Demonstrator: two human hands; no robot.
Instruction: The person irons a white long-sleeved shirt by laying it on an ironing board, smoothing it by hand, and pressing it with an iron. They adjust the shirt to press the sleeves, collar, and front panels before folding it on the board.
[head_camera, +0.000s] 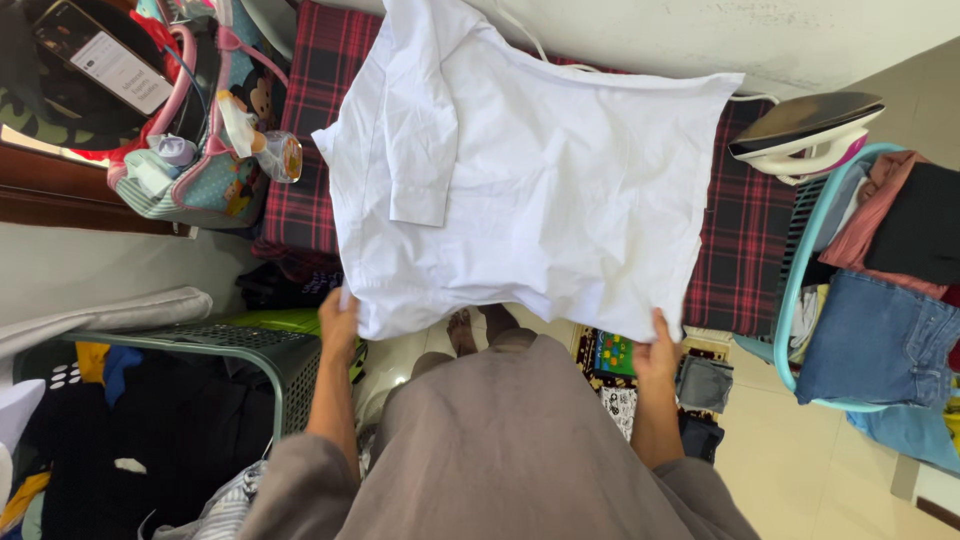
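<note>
A white shirt (530, 180) lies spread over a board covered in red and black plaid cloth (745, 240). One sleeve is folded across its left side. My left hand (338, 322) grips the shirt's near left edge. At the near right corner, my right hand (656, 352) pinches the hem. The near edge of the shirt hangs off the board toward me.
An iron (805, 132) rests on the board's right end. A teal laundry basket (800, 270) with jeans and other clothes stands at the right. A green basket (250, 345) of dark clothes is at the left, and a patterned bag (200, 180) sits at the far left.
</note>
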